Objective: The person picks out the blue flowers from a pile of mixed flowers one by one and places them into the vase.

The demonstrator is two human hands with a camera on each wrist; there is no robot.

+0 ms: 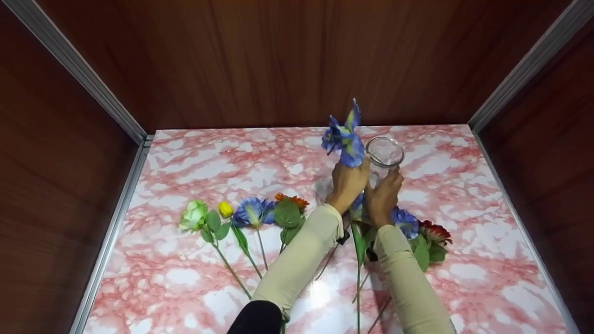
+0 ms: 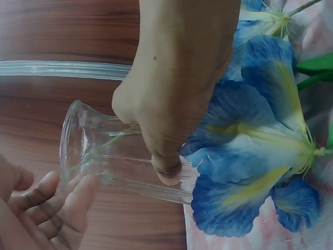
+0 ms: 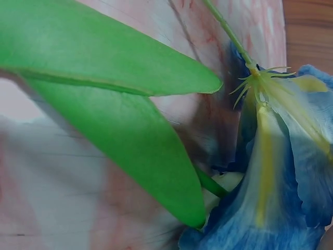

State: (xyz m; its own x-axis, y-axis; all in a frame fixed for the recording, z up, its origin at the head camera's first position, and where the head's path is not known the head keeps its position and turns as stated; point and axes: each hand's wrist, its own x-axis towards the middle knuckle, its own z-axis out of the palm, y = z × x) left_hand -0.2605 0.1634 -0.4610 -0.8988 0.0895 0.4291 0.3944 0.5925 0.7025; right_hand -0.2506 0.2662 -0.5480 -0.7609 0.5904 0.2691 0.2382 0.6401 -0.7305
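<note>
My left hand (image 1: pixel 349 185) has its fingers curled at the stem of an upright blue iris (image 1: pixel 351 149), whose bloom leans above the hand. A thin green stem (image 2: pixel 106 143) shows inside the clear glass vase (image 1: pixel 385 152), running toward the rim. In the left wrist view the left fingers (image 2: pixel 62 208) are close beside that rim. My right hand (image 1: pixel 384 192) grips the vase's side below the rim, its thumb against the glass. Another blue iris (image 2: pixel 260 135) lies close to the vase base; the right wrist view shows an iris (image 3: pixel 270 156) and long green leaves (image 3: pixel 130 140) close up.
Left of the arms lie a pale green rose (image 1: pixel 192 215), a yellow tulip (image 1: pixel 225 209), a blue iris (image 1: pixel 250 211) and an orange flower (image 1: pixel 291 200). Right of them are a blue iris (image 1: pixel 405 222) and a red flower (image 1: pixel 435 230). Wooden panels (image 1: pixel 297 60) enclose the marbled table (image 1: pixel 185 297).
</note>
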